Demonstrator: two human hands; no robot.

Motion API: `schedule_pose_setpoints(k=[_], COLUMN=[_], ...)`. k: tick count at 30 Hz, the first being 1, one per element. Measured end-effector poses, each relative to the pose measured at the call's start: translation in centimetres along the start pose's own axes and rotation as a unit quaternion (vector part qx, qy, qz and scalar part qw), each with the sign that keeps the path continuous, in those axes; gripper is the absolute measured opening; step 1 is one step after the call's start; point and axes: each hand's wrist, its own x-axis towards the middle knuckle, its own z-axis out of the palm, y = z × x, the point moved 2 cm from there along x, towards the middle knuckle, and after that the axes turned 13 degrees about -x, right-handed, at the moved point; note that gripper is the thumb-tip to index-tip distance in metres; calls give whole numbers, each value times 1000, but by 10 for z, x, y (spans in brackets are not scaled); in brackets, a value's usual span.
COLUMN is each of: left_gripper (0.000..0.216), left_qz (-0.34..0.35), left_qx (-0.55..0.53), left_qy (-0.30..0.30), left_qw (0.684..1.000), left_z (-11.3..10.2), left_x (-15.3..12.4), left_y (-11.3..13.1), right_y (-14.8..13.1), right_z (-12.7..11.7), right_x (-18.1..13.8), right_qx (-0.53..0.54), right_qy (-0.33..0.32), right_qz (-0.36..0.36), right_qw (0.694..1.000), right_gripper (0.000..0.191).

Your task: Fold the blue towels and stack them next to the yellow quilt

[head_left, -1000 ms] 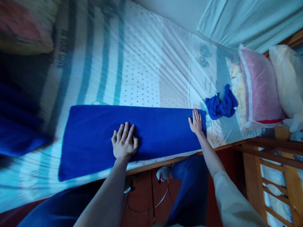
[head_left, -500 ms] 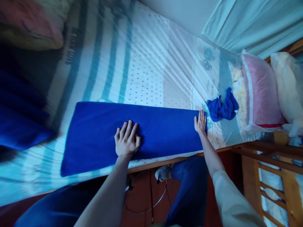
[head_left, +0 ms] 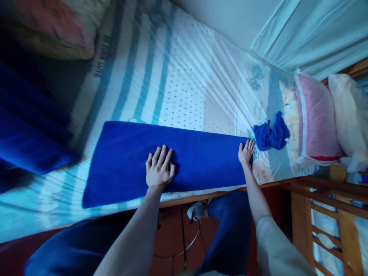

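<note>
A long blue folded cloth (head_left: 120,165) lies flat along the near edge of the bed. My left hand (head_left: 159,168) rests palm down near its middle, with the fingers spread. At the cloth's narrow right end, my right hand (head_left: 246,152) lies on its edge with the fingers stretched out. Just past that end sits a crumpled pair of small blue cloth pieces (head_left: 270,134) with white tags, apart from my right hand.
The bed has a striped and dotted sheet (head_left: 184,96). A pink pillow (head_left: 317,119) and a pale pillow (head_left: 349,115) stand at the right. More blue fabric (head_left: 31,122) is heaped at the left. A wooden rail (head_left: 324,191) borders the lower right.
The view has shifted slightly, so the cloth's left end appears further right. My right hand's fingers have spread a little at the cloth's end. My left hand stays flat on it.
</note>
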Motion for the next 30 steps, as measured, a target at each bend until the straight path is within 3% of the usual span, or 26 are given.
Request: schedule_pose_setpoints(k=[3,5,8,11,14,18,22,30], left_gripper=[67,67,65,65,66,65,62,61], left_qz=[-1,-2,-6,-6,-6,-7,-3,-4], left_qx=[-6,-4,5,7,7,8,13,25], left_qy=[-3,-3,-3,-9,-13,-8,-8,-11], left_qw=[1000,1000,1000,1000,1000,1000,1000,1000], left_z=[0,0,-1,-1,-1,-1,-1,-2], left_x=[0,0,0,0,0,0,0,2], left_y=[0,1,1,2,2,3,3,8], right_y=[-35,-59,-90,-108,-117,-120,-121,-120], right_z=[-16,-18,-12,-5,2,12,19,24], right_x=[-72,-137,-230,-280,-283,-258,-245,-242], right_qx=[141,266,411,491,528,512,493,501], right_qy=[13,-71,-255,-334,-366,-397,-393,-377], right_qz=[31,63,152,249,286,316,332,278], right_qw=[990,959,862,765,711,693,701,728], right_gripper=[61,55,51,49,49,45,38,30])
